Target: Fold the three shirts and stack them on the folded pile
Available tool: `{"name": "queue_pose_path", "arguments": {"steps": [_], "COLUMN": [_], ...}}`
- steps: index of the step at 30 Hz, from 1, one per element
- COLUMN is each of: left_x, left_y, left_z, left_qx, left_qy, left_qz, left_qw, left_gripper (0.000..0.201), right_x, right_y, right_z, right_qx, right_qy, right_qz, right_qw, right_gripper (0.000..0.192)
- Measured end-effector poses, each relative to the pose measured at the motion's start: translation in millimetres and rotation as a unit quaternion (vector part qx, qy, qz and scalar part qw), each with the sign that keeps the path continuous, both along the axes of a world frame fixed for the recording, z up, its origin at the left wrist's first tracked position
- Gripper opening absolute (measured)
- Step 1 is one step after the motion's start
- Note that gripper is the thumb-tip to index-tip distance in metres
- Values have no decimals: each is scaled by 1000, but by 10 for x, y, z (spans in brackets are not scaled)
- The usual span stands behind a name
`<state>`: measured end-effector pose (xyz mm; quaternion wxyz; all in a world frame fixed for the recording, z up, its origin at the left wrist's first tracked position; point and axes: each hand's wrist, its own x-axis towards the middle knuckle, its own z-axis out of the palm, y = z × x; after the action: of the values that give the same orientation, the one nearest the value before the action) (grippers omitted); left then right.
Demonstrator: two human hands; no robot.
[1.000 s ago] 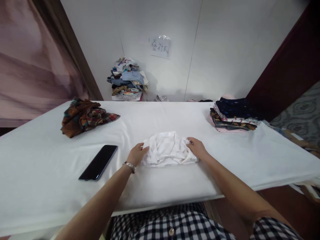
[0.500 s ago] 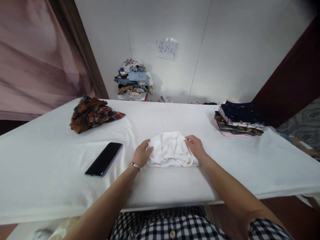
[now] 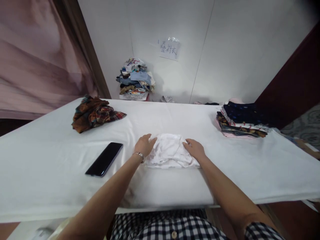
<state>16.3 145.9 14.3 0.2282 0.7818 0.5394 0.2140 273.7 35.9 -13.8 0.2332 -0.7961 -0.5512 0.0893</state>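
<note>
shirt (image 3: 195,225): black/white checks (pale button (image 3: 174,235)) | sleeve (image 3: 261,231): short | bracelet (image 3: 140,154): silvery

Handwritten characters "叠衬衣" stand on the paper sign (image 3: 169,50) on the wall (image 3: 230,56).

White garment (image 3: 170,148): underside hidden, folds seemingly blurred; pink curtain (image 3: 30,63) cut by left edge.

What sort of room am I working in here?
Probably a makeshift clothes-sorting or folding room: there's a broad white-covered table, a stack of folded garments at its far right, and a tall heap of clothes beyond its far edge.
</note>
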Motion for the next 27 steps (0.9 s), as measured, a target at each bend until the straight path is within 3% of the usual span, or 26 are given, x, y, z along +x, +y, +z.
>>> {"name": "queue_pose_path", "arguments": {"steps": [4, 9, 13, 16, 20, 24, 27], "left_x": [221, 253, 146, 139, 323, 698, 1023], "left_y": [94, -21, -39, -78, -294, -479, -456], "left_z": [-41, -176, -199, -131, 26, 163, 198], "left_qx": [4, 36, 41, 70, 152, 188, 170], "left_qy": [-5, -31, -16, -20, -38, -31, 29], "left_qz": [-27, -32, -11, -3, -98, -231, -288], "left_qw": [1000, 998, 999, 997, 983, 954, 942], "left_gripper": [31, 18, 14, 25, 29, 27, 31], "right_x": [31, 55, 44, 60, 160, 321, 419], "right_y": [5, -35, 20, 53, 39, 6, -19], "right_z": [-53, -73, -42, -38, -43, -6, 25], "right_qx": [13, 114, 34, 21, 71, 104, 112], "right_qy": [-7, 12, -19, -5, 177, 376, 466], "right_qz": [5, 40, 42, 46, 10, -19, -23], "right_qw": [1000, 993, 998, 999, 982, 920, 877], "right_gripper": [26, 28, 25, 24, 32, 52, 59]}}
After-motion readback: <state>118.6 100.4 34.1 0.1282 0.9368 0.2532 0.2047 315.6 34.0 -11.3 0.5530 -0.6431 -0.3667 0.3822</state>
